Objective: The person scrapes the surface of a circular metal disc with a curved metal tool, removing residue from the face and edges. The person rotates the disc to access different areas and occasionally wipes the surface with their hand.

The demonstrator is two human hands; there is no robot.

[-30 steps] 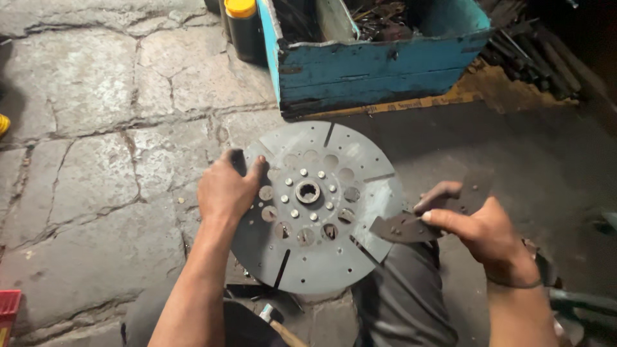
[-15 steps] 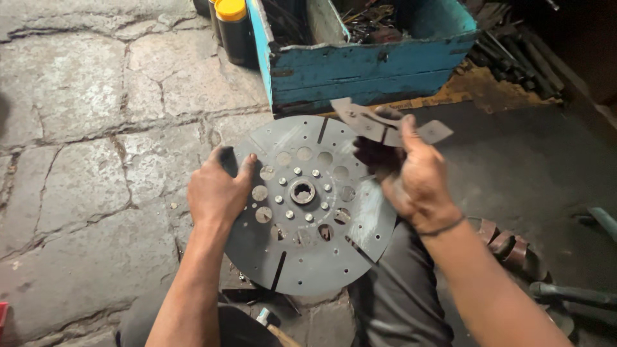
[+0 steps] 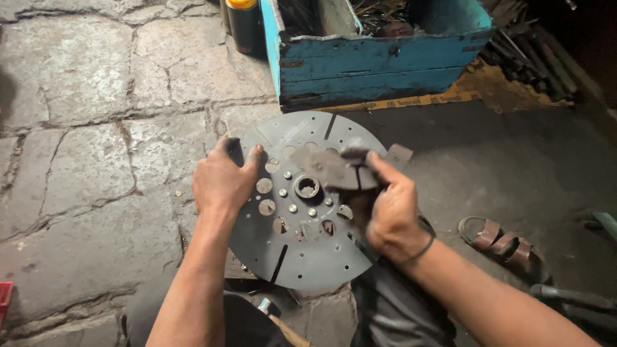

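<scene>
A round grey metal disc with radial slots, several holes and a central hub rests over my knees. My left hand grips the disc's left edge, thumb lying on its face. My right hand holds a flat dark metal piece over the disc's upper right part, just right of the hub. One end of the piece sticks out past the disc's rim.
A worn blue wooden box full of metal parts stands behind the disc. A dark bottle with a yellow cap is at its left. A sandal lies right on the dark floor. Stone paving spreads left.
My right hand has carried the dark metal piece from the disc's right side, up past its top edge, and now down over the disc near the hub. The left hand kept its grip.
</scene>
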